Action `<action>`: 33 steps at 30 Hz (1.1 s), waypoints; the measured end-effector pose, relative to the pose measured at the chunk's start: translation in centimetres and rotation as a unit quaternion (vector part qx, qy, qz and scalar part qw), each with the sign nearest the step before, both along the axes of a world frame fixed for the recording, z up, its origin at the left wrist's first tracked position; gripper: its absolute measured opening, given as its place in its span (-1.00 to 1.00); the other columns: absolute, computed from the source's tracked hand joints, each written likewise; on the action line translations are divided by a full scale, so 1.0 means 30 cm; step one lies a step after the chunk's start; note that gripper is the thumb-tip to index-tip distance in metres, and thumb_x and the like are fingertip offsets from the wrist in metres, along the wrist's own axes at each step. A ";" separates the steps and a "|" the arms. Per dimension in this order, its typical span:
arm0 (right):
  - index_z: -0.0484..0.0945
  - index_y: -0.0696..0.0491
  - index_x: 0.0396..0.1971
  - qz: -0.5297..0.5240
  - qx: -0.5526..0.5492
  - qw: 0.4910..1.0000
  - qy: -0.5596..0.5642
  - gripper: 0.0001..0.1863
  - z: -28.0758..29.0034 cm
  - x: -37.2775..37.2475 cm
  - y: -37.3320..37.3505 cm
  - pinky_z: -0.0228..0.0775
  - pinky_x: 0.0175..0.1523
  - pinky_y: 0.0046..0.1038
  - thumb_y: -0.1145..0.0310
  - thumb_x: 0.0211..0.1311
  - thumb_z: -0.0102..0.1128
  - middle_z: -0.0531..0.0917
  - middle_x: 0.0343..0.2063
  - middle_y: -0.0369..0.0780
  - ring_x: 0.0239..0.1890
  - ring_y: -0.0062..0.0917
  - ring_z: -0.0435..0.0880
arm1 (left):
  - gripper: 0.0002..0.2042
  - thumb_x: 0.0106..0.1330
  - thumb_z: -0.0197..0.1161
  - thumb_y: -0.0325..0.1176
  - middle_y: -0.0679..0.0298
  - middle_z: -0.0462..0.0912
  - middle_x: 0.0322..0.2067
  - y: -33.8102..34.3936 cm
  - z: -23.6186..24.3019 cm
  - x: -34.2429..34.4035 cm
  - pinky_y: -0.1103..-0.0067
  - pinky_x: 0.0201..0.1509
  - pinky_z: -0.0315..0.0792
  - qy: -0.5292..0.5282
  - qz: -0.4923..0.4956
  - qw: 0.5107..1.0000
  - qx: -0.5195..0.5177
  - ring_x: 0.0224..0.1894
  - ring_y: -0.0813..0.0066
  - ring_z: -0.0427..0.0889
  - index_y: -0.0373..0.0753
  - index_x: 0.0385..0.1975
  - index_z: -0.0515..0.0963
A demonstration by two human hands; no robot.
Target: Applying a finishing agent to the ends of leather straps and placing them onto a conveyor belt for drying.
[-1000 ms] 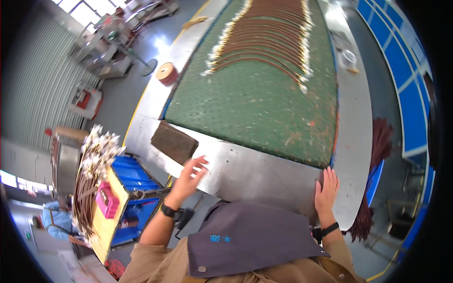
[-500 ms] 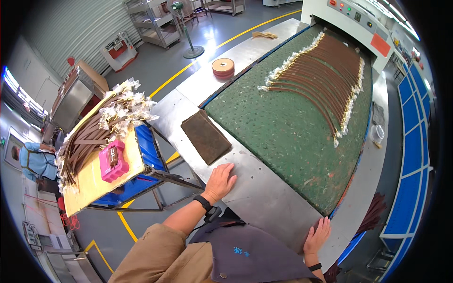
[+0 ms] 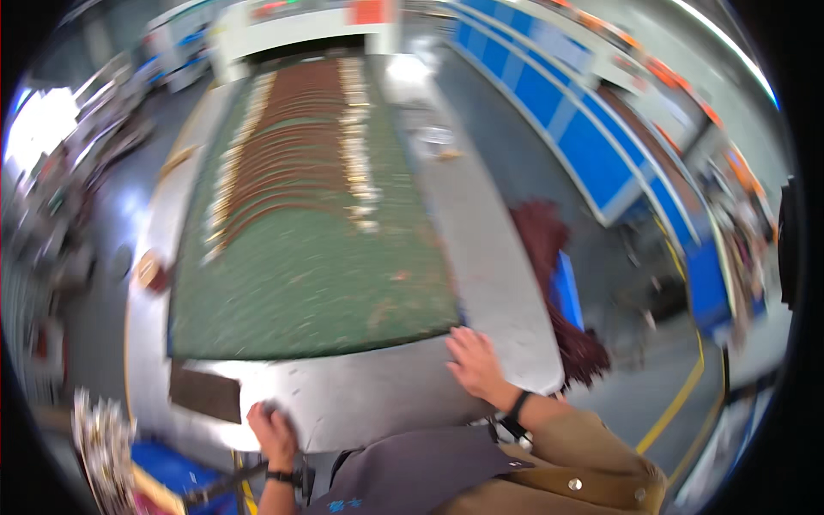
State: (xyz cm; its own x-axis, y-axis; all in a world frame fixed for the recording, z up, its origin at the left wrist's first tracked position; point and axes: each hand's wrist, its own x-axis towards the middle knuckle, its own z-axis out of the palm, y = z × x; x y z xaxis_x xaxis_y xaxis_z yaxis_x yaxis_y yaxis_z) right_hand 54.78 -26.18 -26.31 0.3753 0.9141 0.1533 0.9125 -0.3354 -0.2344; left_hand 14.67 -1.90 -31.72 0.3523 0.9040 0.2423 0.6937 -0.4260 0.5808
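Note:
My left hand (image 3: 273, 433) rests on the front metal edge of the conveyor table, beside a dark brown flat piece (image 3: 206, 390); motion smears its fingers, but they look apart and nothing shows in them. My right hand (image 3: 475, 362) lies with fingers stretched on the steel ledge (image 3: 369, 386), close to the front right corner of the green belt (image 3: 318, 300). Farther along that belt, a row of thin brown straps (image 3: 292, 154) lies crosswise, their ends bright and seemingly wrapped in clear plastic. Neither hand touches the straps.
A white machine housing (image 3: 300, 36) spans the belt's far end. A reddish-brown roll (image 3: 151, 271) sits on the left ledge. Dark red strands (image 3: 549, 257) hang by the right side. Blue panels (image 3: 524, 81) line the right. Wrapped straps (image 3: 103, 446) lie at lower left.
My view has swung right, so the belt now runs straight ahead and the side stand has moved to the lower left. Both hands still rest on the metal ledge.

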 end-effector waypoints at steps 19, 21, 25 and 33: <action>0.29 0.00 0.32 -0.048 0.028 0.998 0.005 -0.45 -0.093 -0.016 -0.039 -0.09 0.48 -0.14 0.05 0.44 -0.05 0.24 0.39 -0.18 0.47 -0.36 0.11 | -0.60 0.45 0.06 -0.03 -0.01 0.52 -0.09 0.020 0.018 0.088 0.17 0.02 0.33 0.043 -0.099 0.957 0.270 -0.05 -0.02 0.47 -0.29 -0.05 0.51; 0.32 0.03 0.29 -0.046 0.039 0.998 0.004 -0.47 -0.078 -0.006 -0.034 -0.09 0.49 -0.15 0.07 0.45 -0.09 0.26 0.38 -0.16 0.46 -0.35 0.13 | -0.55 0.42 0.05 0.00 -0.02 0.48 -0.04 0.015 0.007 0.064 0.13 0.10 0.27 0.042 -0.083 0.978 0.185 0.02 -0.03 0.40 -0.33 -0.03 0.48; 0.32 0.02 0.29 -0.063 0.036 0.997 -0.019 -0.47 -0.081 0.018 -0.052 -0.09 0.48 -0.13 0.06 0.45 -0.10 0.27 0.37 -0.16 0.45 -0.35 0.13 | -0.51 0.40 0.04 0.02 -0.05 0.45 -0.02 0.059 -0.039 0.072 0.09 0.17 0.22 0.048 -0.101 0.986 0.122 0.07 -0.05 0.35 -0.37 -0.03 0.45; 0.31 0.02 0.30 -0.050 0.031 0.998 -0.004 -0.46 -0.076 0.031 -0.037 -0.10 0.48 -0.13 0.05 0.46 -0.10 0.27 0.37 -0.16 0.45 -0.34 0.13 | -0.56 0.42 0.04 -0.03 -0.11 0.43 -0.06 0.054 -0.038 0.058 0.10 0.13 0.24 0.091 -0.124 0.971 0.180 0.03 -0.06 0.36 -0.37 -0.04 0.43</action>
State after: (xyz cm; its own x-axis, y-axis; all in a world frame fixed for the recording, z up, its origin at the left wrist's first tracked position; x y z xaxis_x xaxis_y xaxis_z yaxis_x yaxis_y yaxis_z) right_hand 55.70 -27.30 -28.58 0.4618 0.8611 0.2124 0.8776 -0.4091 -0.2499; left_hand 16.41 -0.28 -32.88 0.6159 0.6535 0.4400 0.6206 -0.7465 0.2401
